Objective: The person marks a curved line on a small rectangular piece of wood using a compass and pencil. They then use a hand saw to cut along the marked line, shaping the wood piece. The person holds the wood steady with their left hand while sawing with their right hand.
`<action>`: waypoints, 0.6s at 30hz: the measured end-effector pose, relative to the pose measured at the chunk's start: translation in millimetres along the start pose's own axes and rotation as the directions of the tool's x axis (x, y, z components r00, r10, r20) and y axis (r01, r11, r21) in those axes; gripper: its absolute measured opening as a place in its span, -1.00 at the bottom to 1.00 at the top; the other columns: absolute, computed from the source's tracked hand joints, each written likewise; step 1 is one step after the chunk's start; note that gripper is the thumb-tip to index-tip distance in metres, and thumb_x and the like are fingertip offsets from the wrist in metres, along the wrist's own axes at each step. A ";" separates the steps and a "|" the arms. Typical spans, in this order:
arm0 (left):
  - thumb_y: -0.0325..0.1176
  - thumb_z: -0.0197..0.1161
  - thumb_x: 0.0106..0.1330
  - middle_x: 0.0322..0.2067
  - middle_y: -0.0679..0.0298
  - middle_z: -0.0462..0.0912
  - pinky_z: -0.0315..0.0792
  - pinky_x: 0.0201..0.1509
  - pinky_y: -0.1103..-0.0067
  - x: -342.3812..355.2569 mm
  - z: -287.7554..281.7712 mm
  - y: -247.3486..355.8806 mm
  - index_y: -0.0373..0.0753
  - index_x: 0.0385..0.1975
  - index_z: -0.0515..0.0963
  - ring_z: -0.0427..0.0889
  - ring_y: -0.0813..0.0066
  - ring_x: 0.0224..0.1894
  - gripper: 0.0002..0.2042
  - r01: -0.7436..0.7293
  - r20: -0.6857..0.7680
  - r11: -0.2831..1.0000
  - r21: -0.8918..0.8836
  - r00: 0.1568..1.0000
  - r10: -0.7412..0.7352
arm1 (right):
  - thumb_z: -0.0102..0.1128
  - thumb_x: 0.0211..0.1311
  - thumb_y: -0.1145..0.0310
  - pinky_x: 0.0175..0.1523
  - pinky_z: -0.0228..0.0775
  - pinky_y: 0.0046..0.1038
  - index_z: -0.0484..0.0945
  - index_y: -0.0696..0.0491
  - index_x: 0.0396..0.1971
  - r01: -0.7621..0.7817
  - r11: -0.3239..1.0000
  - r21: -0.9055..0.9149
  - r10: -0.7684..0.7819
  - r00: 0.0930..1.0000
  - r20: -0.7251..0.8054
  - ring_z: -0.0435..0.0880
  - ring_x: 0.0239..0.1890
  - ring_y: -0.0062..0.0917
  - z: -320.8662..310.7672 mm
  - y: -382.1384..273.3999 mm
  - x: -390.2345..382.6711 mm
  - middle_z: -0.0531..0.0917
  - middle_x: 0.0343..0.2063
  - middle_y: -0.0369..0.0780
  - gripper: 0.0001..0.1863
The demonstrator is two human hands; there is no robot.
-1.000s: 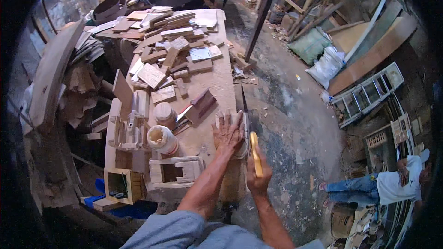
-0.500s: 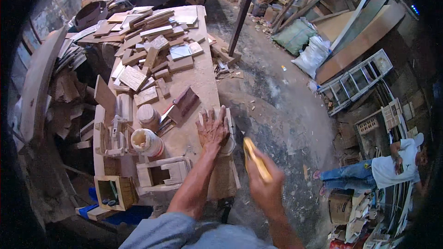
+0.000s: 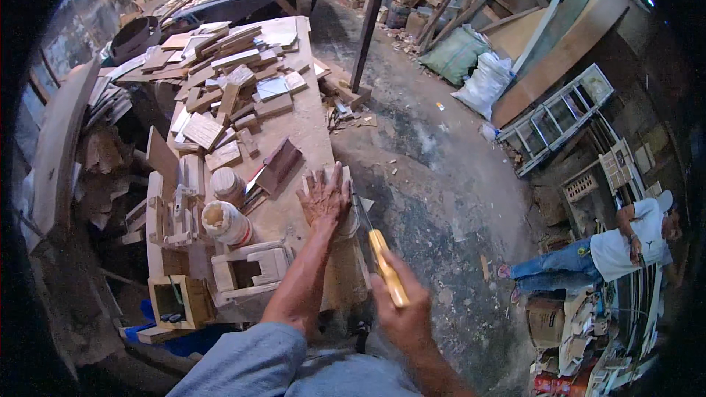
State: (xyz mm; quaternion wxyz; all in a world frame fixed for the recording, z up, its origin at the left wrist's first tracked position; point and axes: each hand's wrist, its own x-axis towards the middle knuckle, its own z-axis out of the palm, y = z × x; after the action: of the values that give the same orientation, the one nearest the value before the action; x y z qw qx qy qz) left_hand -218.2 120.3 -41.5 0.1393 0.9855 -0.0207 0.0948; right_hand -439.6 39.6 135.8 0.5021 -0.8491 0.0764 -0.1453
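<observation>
My left hand (image 3: 324, 197) lies flat with fingers spread, pressing a pale wooden piece (image 3: 348, 226) at the right edge of the workbench (image 3: 294, 143). Just right of it, my right hand (image 3: 403, 310) is wrapped round the yellow handle of a file (image 3: 379, 246). Its narrow metal blade points away from me along the wooden piece's outer edge; whether they touch I cannot tell. Left of my left hand are a brown box-shaped block (image 3: 281, 165) with thin tools beside it, a white plastic jar (image 3: 226, 223), a round wooden piece (image 3: 228, 185) and a square wooden frame (image 3: 251, 270).
Wood offcuts (image 3: 228, 95) pile up across the bench's far half. A small wooden box (image 3: 176, 301) stands at the near left. A dark post (image 3: 368, 29) rises beyond the bench. At the right, another person (image 3: 596, 257) stands near a ladder-like frame (image 3: 555, 121) and stacked boards.
My right hand has drawn slightly nearer to me and left, and the file's blade now shows beside the wooden piece. My left hand stays on the piece. The whole view has shifted slightly.
</observation>
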 end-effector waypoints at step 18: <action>0.12 -0.02 0.40 0.30 0.16 0.39 0.23 0.26 -0.05 -10.0 7.1 -2.9 0.24 0.36 0.31 0.28 0.02 0.35 -0.47 -0.006 -0.008 1.000 -0.029 1.000 0.006 | 0.21 0.33 0.39 0.04 0.51 -0.43 0.51 0.16 0.16 0.061 0.998 0.021 -0.060 0.997 -0.056 0.68 -0.03 -0.43 37.7 63.4 16.5 0.68 -0.05 0.01 -0.58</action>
State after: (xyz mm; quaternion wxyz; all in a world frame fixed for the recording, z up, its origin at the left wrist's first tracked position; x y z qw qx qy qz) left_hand -226.5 121.2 -50.9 0.1533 0.9829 -0.0246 0.0985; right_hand -410.8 35.7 66.1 0.5048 -0.8409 0.0627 -0.1847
